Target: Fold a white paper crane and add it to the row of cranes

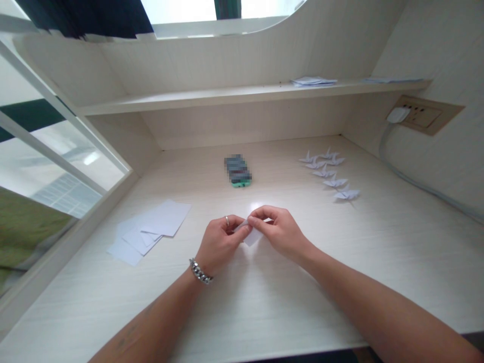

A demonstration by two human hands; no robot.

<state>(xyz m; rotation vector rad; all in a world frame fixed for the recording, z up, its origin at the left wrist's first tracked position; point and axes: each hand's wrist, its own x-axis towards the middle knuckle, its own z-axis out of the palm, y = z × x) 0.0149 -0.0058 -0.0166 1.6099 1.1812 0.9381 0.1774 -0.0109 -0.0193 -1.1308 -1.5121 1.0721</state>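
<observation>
A small folded piece of white paper (252,238) is held between my two hands, just above the desk. My left hand (223,241), with a ring and a chain bracelet, pinches its left side between thumb and fingers. From the other side my right hand (279,229) grips the top edge with thumb and forefinger, the fingertips of both hands almost touching. Fingers cover much of the paper, so its exact folds are hidden. Several loose white paper sheets (166,218) lie overlapping to the left. Folded white paper cranes (336,181) stand in a group at the right.
Behind my hands lies a phone-like object (238,171) with a green edge, its surface pixelated. A shelf (212,97) spans the back, with a stack of papers (313,81) on it. At right, a white cable (423,184) runs from a wall socket (427,115).
</observation>
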